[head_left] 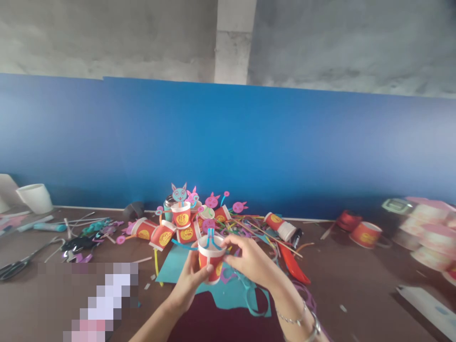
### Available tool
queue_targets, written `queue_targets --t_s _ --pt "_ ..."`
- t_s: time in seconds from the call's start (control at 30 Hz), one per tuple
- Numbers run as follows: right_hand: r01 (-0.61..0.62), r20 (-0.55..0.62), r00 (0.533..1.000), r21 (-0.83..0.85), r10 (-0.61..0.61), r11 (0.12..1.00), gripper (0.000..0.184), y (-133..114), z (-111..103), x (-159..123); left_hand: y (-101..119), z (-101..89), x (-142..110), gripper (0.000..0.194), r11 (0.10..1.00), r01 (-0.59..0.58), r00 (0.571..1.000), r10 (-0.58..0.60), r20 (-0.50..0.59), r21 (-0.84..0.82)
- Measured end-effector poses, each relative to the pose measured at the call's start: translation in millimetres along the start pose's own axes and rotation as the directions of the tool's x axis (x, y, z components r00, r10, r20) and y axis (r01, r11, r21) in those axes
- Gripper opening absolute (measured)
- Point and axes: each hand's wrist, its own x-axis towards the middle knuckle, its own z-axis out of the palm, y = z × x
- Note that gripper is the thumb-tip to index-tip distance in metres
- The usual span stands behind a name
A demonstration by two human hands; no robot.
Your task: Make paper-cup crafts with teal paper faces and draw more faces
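Red paper cup in left-hand grip, right hand at its rim.
Cup (215, 262) is roughly upright above the teal sheet (171, 269) on the worktop (338, 299); blue strips (211, 235) stick up from its mouth. Left hand (190, 281) wraps the side. Right hand (251, 261): fingers bent at rim, can't tell if pinching.

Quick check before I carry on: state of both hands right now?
Left hand: closed, holding the tapered red-and-white paper cup with thin blue strips.
Right hand: partly curled at the cup's rim; whether it grips cannot be told.
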Motion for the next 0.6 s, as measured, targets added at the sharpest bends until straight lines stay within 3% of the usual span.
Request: queue_targets --t_s 0.13,0.3,0.5,0.6 --pt "0.005 0.037 0.999 0.039 -0.007 0.999 0.015 -0.8 0.5 0.6 7.5 -2.9 7.2 0.059 0.997 0.01 1.0 -0.009 0.018 -0.073" --pt "0.041 0.042 0.998 -0.016 -0.04 0.999 0.017 -2.5 -0.2 0.0 29.3 4.7 15.6 0.057 0.996 0.082 0.996 -0.081 -0.023 0.036" --pt "0.085 -0.017 0.996 -0.123 -0.088 0.989 0.027 -4.0 0.5 0.1 47.8 15.3 23.6 0.02 0.995 0.077 0.997 -0.076 -0.027 0.063" --pt "0.129 -0.036 0.99 -0.122 -0.135 0.984 0.032 -4.1 1.1 0.4 50.2 19.0 28.7 0.017 0.992 0.123 0.992 -0.122 -0.042 0.025"
